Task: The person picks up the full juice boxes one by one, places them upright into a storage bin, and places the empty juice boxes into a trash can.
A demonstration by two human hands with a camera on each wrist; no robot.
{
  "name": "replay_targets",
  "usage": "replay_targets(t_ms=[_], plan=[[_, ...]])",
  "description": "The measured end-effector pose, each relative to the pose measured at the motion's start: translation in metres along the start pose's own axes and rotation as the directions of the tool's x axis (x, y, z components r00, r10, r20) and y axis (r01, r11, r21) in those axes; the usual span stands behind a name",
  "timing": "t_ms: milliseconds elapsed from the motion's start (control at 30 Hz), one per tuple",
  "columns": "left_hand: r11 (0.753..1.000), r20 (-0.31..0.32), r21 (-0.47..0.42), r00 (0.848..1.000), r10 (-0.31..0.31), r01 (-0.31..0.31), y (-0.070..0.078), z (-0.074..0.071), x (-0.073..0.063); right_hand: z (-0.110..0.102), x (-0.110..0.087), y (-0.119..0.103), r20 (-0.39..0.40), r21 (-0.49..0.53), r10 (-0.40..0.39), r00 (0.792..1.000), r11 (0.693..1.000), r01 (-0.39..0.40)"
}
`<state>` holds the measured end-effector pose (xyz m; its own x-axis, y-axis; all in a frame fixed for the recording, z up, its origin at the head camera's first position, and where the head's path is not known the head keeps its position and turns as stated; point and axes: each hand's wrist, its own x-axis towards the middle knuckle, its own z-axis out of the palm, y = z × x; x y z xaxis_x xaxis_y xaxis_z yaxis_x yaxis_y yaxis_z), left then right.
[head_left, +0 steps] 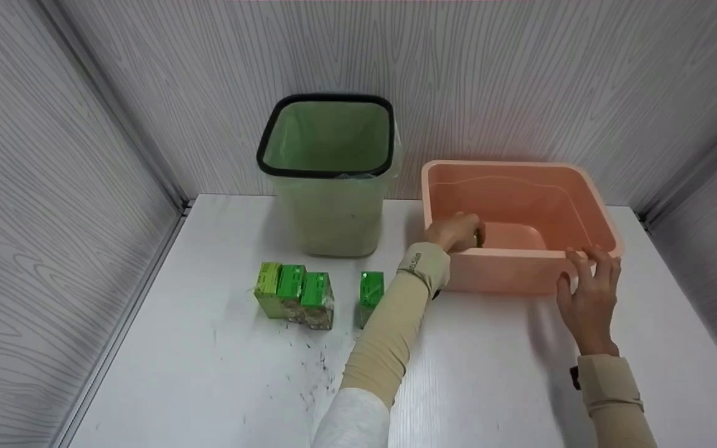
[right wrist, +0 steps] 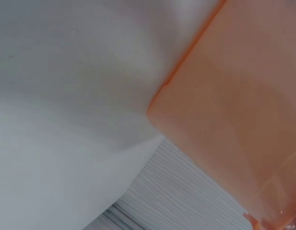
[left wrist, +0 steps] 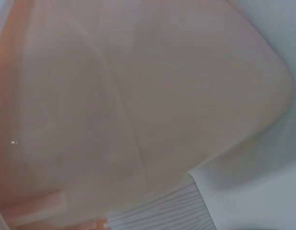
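In the head view my left hand [head_left: 457, 231] reaches over the near left side of a pink plastic basin [head_left: 526, 270]. Its curled fingers hold a small green thing [head_left: 477, 237], mostly hidden by the hand, so I cannot tell its kind. My right hand [head_left: 592, 298] grips the basin's near right rim, fingers over the edge and thumb against the outer wall. Both wrist views are filled largely by the basin wall [left wrist: 162, 96], seen close up. A green carton [head_left: 371, 289] stands beside my left forearm, partly covered by the sleeve.
Left of it, two green cartons [head_left: 317, 298] and a yellow-green carton [head_left: 268, 289] stand side by side. A pale green bin [head_left: 337, 218] with a black rim and a clear liner stands behind them. Dark specks dot the white table [head_left: 209, 373]. Wood-grain panels enclose the back and sides.
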<state>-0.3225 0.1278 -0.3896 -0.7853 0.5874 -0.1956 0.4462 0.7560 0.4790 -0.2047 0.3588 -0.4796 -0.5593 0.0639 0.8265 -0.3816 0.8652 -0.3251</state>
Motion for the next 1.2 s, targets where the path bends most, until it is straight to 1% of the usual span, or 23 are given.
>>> replay_targets(t_ms=[100,167,200,267,333,367,400,433,567,667,767,933,1000,1100,1200], plan=[[1.0,-0.059,0.008,0.998,0.017,-0.016,-0.002,0.001,0.001,0.001,0.002,-0.001,-0.003,0.006,0.003,1.0,1.0,-0.003],[0.998,-0.133,0.035,0.99,0.053,-0.049,-0.004,0.002,0.0,0.002,0.002,-0.002,-0.004,0.007,0.002,1.0,1.0,-0.002],[0.996,-0.18,0.056,0.98,0.081,-0.072,-0.006,0.002,0.0,0.002,0.003,-0.003,-0.003,0.006,0.001,1.0,1.0,-0.001],[0.987,-0.268,0.111,0.953,0.141,-0.115,-0.008,0.001,-0.002,0.003,0.003,-0.004,-0.007,0.008,0.003,1.0,1.0,-0.003],[0.975,-0.337,0.168,0.922,0.192,-0.142,-0.011,0.0,-0.004,0.004,0.002,-0.006,-0.013,0.007,0.005,1.0,1.0,-0.005],[0.971,-0.357,0.186,0.911,0.209,-0.15,-0.012,-0.001,-0.006,0.005,0.002,-0.007,-0.016,0.004,0.006,1.0,1.0,-0.006],[0.97,-0.367,0.19,0.905,0.215,-0.153,-0.014,-0.002,-0.007,0.005,0.002,-0.007,-0.021,0.004,0.007,1.0,1.0,-0.007],[0.969,-0.371,0.191,0.903,0.218,-0.155,-0.015,-0.003,-0.009,0.006,0.002,-0.008,-0.027,0.003,0.009,1.0,1.0,-0.009],[0.972,-0.351,0.163,0.91,0.219,-0.171,-0.017,-0.012,-0.02,0.007,0.004,-0.007,-0.048,-0.007,0.01,0.999,1.0,-0.01],[0.968,-0.346,0.163,0.908,0.237,-0.191,-0.019,-0.019,-0.029,0.006,0.005,-0.007,-0.057,-0.012,0.012,0.998,1.0,-0.013],[0.963,-0.366,0.172,0.895,0.256,-0.205,-0.022,-0.023,-0.039,0.007,0.006,-0.007,-0.065,-0.017,0.016,0.998,1.0,-0.018],[0.95,-0.399,0.201,0.865,0.303,-0.24,-0.029,-0.028,-0.053,0.01,0.007,-0.003,-0.092,-0.018,0.006,0.996,1.0,-0.007],[0.948,-0.415,0.203,0.856,0.308,-0.243,-0.032,-0.029,-0.057,0.01,0.007,-0.001,-0.092,-0.016,0.001,0.996,1.0,-0.003],[0.954,-0.44,0.177,0.848,0.295,-0.24,-0.037,-0.031,-0.064,0.01,0.006,0.0,-0.08,-0.02,0.006,0.997,1.0,-0.007],[0.954,-0.458,0.178,0.837,0.298,-0.243,-0.04,-0.031,-0.07,0.009,0.005,0.0,-0.074,-0.023,0.015,0.997,1.0,-0.016]])
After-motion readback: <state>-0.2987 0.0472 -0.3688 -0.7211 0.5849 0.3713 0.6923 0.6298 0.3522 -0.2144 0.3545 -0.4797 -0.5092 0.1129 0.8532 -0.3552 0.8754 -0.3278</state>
